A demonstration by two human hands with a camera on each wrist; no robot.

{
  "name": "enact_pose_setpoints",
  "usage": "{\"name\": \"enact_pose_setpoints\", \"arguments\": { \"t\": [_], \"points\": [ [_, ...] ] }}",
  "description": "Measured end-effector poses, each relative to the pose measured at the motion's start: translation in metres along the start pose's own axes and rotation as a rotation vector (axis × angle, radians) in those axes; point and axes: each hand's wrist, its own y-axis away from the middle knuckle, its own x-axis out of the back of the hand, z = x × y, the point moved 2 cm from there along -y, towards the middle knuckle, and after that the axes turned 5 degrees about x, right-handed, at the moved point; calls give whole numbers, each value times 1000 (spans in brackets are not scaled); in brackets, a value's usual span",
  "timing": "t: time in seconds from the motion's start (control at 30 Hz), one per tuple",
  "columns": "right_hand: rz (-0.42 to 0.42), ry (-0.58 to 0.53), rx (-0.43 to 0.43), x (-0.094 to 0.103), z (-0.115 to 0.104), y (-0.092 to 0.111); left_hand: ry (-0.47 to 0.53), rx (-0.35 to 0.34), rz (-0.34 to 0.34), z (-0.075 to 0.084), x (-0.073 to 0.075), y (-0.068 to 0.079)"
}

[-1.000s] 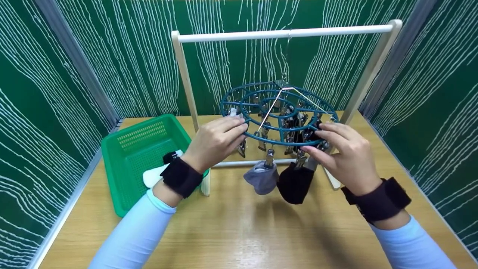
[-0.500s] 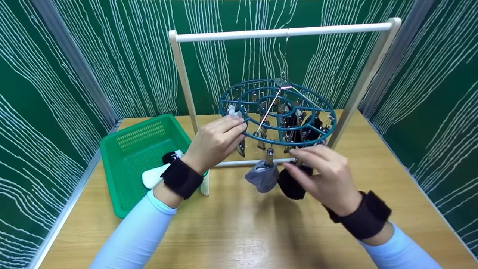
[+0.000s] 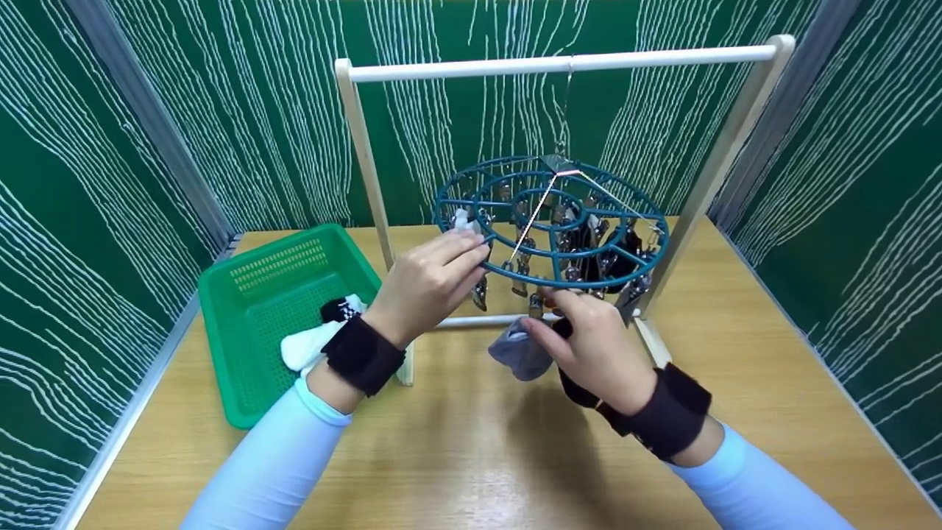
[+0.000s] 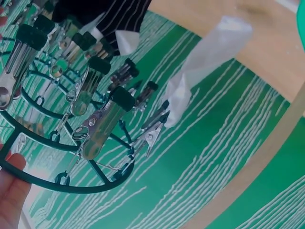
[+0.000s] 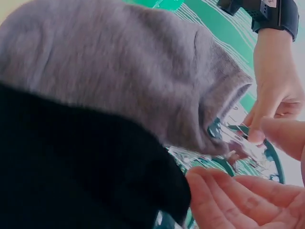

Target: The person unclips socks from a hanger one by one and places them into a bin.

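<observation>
A round dark-green clip hanger [image 3: 559, 283] hangs tilted, with metal clips below its rings. My left hand [image 3: 434, 280] pinches its front-left rim; the fingertips [image 4: 14, 174] show there in the left wrist view. A grey sock [image 3: 519, 357] hangs from a front clip [image 3: 536, 305], which grips its cuff. Beside it hangs a black sock [image 5: 81, 167], partly behind my right hand [image 3: 596, 346] in the head view. That hand's fingertips are right at the grey sock's clip, thumb and fingers apart in the right wrist view. A white sock [image 4: 209, 52] is clipped near my left hand.
A wooden rack [image 3: 471, 71] with a white top bar carries the hanger's hook. At left, a green basket [image 3: 213, 346] holds a white sock [image 3: 305, 347] and a black-and-white one [image 3: 340, 309]. More dark socks [image 3: 624, 254] hang at the hanger's right. Green walls surround the table.
My right hand has let go of the hanger's right rim and moved left and down to the grey sock's clip. My left hand has stayed on the rim.
</observation>
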Motion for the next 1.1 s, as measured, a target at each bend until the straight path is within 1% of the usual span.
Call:
{"name": "enact_pose_setpoints", "arguments": {
  "t": [0.23,0.43,0.6,0.7,0.73,0.8,0.87,0.9,1.0,1.1],
  "points": [
    [35,-69,-13,-5,6,-8,20,-1,33,-1,-2,1],
    [45,-116,-10,-5,8,-9,15,20,68,2,1,5],
    [58,-144,7,-5,10,-9,25,49,111,9,8,15],
    [79,-138,27,-6,10,-8,55,54,113,16,8,24],
    [85,-134,30,-6,10,-8,66,54,105,18,6,28],
    [95,-129,30,-5,10,-7,94,57,69,23,2,34],
    [98,-123,15,-5,10,-7,113,71,16,28,-4,41],
    [98,-121,5,-4,10,-7,124,89,-18,30,-8,44],
    [104,-115,-11,-4,9,-8,150,167,-121,35,-19,50],
    [115,-107,-1,-5,9,-7,147,285,-255,38,-30,55]
  ]
}}
